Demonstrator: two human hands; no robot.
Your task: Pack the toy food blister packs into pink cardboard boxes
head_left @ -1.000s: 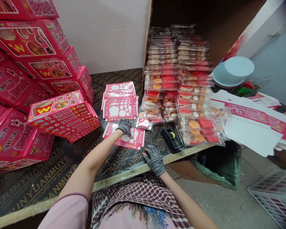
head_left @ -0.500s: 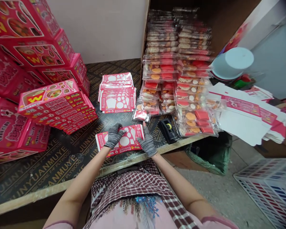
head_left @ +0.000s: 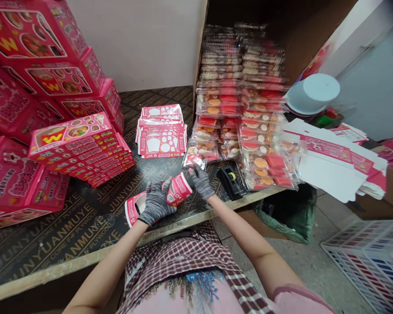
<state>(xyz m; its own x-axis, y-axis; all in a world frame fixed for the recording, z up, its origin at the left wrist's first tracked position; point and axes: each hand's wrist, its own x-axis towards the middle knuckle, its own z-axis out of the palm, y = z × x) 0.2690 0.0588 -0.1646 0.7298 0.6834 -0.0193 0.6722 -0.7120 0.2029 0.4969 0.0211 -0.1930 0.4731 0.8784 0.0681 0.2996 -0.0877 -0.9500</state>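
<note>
So, what sits farthest left of the left hand?

Printed pink boxes (head_left: 75, 150), stacked on the plywood surface (head_left: 52, 244).

And the left hand (head_left: 156, 203)?

Clenched, in a grey knit glove (head_left: 153, 209), around a pink cardboard carton (head_left: 180, 189) folded into a sleeve, which seems held just above the surface.

How will that carton handle?

Light and springy, I'd judge, but thin. Its creases could crush, so the flat panels look like the place to hold, not the open end.

What's ahead and right of it?

Flat carton blanks (head_left: 161, 131) lie stacked beyond the hands. The right hand (head_left: 200, 182) is at the carton's far end, fingers curled; I can't tell if it's gripping. Just right of that hand is a tape dispenser (head_left: 231, 182), beside stacked clear packets (head_left: 212, 148), with white-backed pink cardboard sheets (head_left: 334, 159) farther right.
</note>
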